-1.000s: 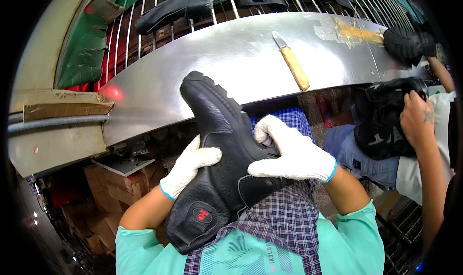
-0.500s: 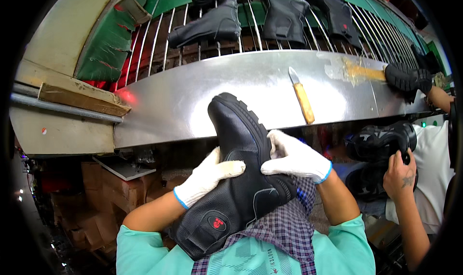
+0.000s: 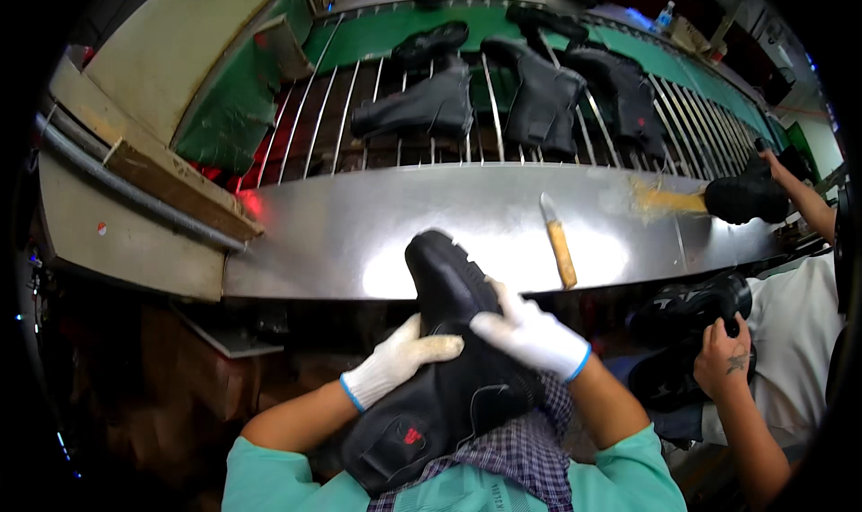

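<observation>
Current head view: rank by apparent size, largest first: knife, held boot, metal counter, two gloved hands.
1. Metal counter
2. Held boot
3. Left gloved hand and right gloved hand: look alike, so unranked
4. Knife

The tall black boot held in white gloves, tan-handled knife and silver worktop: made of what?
Tall black boot: seemingly leather, real or synthetic, from its dark, soft sheen.
Tan-handled knife: probably a wooden handle, dull yellow-brown, and a steel-like blade, pale grey.
Silver worktop: likely smooth sheet metal, given its bright, blurred reflections.
</observation>
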Action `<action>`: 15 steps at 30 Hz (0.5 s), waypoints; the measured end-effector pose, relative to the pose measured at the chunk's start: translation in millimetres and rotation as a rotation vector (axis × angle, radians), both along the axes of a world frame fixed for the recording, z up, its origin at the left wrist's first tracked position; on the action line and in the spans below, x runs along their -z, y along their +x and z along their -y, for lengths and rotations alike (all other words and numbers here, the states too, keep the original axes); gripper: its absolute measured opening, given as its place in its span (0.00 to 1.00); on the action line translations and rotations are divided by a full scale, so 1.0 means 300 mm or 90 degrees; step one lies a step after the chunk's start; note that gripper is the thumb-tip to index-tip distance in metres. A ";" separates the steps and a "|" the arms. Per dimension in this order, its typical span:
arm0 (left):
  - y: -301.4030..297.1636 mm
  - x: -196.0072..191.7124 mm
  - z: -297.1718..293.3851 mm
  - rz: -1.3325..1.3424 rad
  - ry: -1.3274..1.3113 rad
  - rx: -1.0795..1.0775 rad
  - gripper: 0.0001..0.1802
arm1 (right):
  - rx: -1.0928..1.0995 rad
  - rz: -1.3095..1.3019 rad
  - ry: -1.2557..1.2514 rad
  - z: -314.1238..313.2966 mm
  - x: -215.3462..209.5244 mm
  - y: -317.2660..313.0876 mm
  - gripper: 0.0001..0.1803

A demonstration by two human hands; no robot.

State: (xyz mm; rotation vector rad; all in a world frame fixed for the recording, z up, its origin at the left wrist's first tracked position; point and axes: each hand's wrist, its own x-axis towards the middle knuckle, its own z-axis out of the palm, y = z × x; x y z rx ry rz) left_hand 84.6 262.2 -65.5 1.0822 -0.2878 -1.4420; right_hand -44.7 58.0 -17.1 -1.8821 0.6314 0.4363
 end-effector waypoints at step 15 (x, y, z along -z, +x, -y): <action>0.296 0.055 0.006 -0.044 -0.002 -0.031 0.31 | 0.307 0.248 0.593 -0.006 0.110 -0.129 0.50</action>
